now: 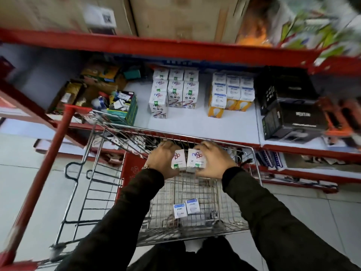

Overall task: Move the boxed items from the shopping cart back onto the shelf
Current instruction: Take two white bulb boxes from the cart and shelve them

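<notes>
Over the wire shopping cart (256,169) my left hand (162,159) grips one white box (179,160) with purple lettering and a green mark. My right hand (214,160) grips a second such box (196,159) beside it, and the two boxes touch. Both are held above the cart's front end. Two small white and blue boxes (187,209) lie on the cart's floor. On the white shelf (195,126) ahead stands a block of matching white boxes (173,90).
A group of white, blue and yellow bulb boxes (230,94) stands to the right of the block. Black boxes (287,110) fill the shelf's right end. A green box of loose items (123,106) sits at the left. A red upright post (45,173) rises left of the cart.
</notes>
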